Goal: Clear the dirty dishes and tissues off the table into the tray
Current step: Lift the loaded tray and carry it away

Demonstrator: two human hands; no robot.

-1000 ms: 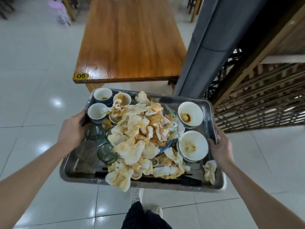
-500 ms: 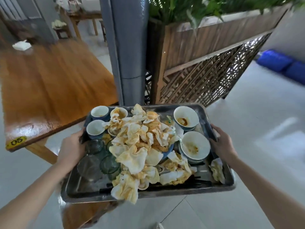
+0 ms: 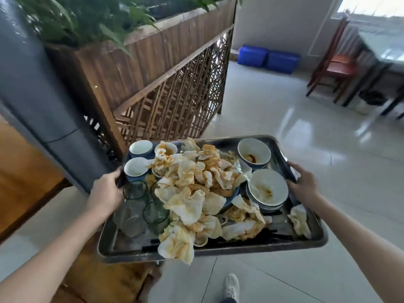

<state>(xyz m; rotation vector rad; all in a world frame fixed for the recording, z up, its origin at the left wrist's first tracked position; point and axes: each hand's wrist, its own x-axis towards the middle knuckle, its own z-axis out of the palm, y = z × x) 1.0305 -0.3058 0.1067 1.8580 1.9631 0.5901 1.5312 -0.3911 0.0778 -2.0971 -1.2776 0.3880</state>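
Left hand (image 3: pixel 107 191): our fingers curl round the tray (image 3: pixel 124 242) at its left rim.
Right hand (image 3: pixel 303 186): we grip the right rim, fingers curled.
Load: tissues (image 3: pixel 190 204), bowls (image 3: pixel 269 189).

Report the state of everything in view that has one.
tray, carried in the air, loaded
left grip, holds the tray's left rim
right grip, holds the tray's right rim
tissues, crumpled, stained, heaped; one overhangs the near rim
bowls, upright, sauce-smeared
cups, upright
glasses, upright, seemingly empty

Metal tray (image 3: pixel 218 251) dull; tissues (image 3: pixel 190 206) crumpled paper; floor (image 3: pixel 306 132) glossy tile.
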